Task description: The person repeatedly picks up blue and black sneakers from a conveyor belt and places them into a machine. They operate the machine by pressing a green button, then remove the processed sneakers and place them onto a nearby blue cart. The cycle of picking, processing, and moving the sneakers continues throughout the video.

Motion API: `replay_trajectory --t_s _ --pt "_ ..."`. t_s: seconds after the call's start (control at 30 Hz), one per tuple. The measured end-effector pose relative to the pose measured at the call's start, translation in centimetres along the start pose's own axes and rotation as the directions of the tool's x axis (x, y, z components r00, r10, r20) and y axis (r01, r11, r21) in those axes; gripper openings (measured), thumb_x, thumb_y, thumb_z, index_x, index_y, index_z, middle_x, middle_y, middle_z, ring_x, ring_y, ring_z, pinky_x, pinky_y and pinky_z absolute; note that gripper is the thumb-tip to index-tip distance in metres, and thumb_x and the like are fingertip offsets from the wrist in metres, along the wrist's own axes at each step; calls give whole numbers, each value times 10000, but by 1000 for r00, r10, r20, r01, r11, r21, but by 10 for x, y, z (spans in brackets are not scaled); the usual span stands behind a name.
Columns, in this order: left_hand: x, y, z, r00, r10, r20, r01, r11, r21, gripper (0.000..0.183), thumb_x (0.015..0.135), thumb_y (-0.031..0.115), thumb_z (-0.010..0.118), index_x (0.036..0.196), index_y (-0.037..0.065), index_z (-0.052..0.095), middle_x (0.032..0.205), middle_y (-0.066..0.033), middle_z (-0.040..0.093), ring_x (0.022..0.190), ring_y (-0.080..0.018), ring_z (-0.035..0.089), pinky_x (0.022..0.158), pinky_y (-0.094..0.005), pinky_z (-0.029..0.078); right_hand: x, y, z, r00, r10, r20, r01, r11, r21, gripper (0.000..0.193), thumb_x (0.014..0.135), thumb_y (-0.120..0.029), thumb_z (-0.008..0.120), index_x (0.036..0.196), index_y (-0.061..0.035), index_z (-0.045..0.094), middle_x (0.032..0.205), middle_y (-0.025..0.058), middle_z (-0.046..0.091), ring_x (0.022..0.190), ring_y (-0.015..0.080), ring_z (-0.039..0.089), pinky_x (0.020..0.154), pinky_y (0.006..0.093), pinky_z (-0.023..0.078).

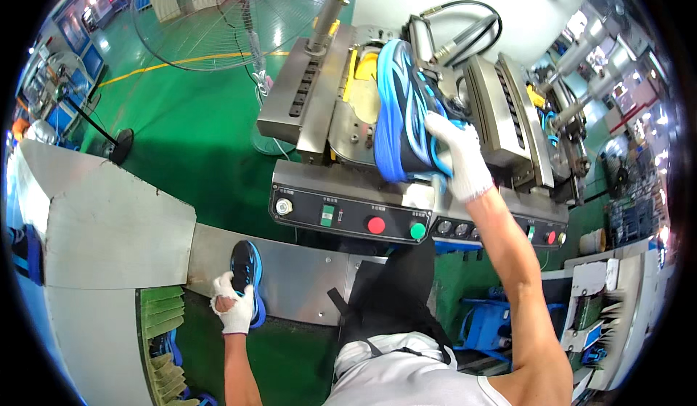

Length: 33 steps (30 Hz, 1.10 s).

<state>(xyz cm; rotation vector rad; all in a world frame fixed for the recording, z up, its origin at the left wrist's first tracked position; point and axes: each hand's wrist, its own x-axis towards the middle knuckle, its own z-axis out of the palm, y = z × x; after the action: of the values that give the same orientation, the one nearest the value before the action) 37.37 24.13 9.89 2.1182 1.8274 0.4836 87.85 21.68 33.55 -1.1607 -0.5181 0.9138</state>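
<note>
In my right hand (462,158), gloved in white, is a black sneaker with a blue sole (398,119), gripped at its near end and raised in front of the metal press machine (348,134). Its sole side faces left. My left hand (234,303), also gloved, has its fingers closed around the heel end of another black and blue sneaker (247,272) over the metal shelf (305,272). That glove leaves some fingertips or a thumb bare. Under the right-hand sneaker, part of the machine's bed and a yellow pad (367,66) are visible.
A control panel (348,214) with red and green buttons runs along the machine's front. A large wire fan (250,21) stands at the back left. Green-flapped conveyor slots (163,312) hold more shoes at lower left. A blue stool (488,326) is at the right.
</note>
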Motion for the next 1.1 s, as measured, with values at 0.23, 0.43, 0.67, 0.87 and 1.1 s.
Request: replay_trajectory --t_s 0.23,0.43,0.67,0.87,1.1 --pt "-8 -22 22 997 69 -36 -73 989 -129 539 730 185 894 1207 57 677 1252 -165 628 1134 -389 656 965 -502 544 188 8 36 961 110 -256 -226 844 -487 373 904 -211 802 1209 -10 727 1156 140 726 908 246 714 716 396 597" --pt "-5 -15 18 994 111 13 -106 970 -221 535 743 102 876 1220 18 650 1268 -199 608 1170 -407 633 1006 -489 535 264 70 16 964 -46 -264 -247 224 -943 432 792 -258 823 1080 60 775 1024 207 786 937 269 765 815 400 592" --pt "-9 -13 20 993 112 36 -103 976 -190 477 787 114 839 1216 17 654 1309 -190 609 1175 -408 645 997 -475 547 268 88 26 973 -153 -170 -191 -128 -973 495 819 -291 661 1210 -6 765 1282 270 722 1215 397 707 1038 458 560" --pt "-3 -10 17 988 156 -1 -155 977 -147 498 778 125 869 1228 65 665 1306 -172 615 1175 -390 641 987 -475 554 296 91 18 993 -60 -103 -114 -205 -972 496 860 -321 618 1254 -53 758 1345 242 703 1276 408 670 1085 484 535" --pt "-7 18 50 997 -36 -72 23 984 -176 569 765 162 889 1275 77 654 1346 -173 595 1238 -378 615 1066 -475 515 233 59 33 998 -22 -54 -56 -140 -988 765 871 -425 702 1466 33 554 1474 265 605 1336 409 622 1107 436 501"
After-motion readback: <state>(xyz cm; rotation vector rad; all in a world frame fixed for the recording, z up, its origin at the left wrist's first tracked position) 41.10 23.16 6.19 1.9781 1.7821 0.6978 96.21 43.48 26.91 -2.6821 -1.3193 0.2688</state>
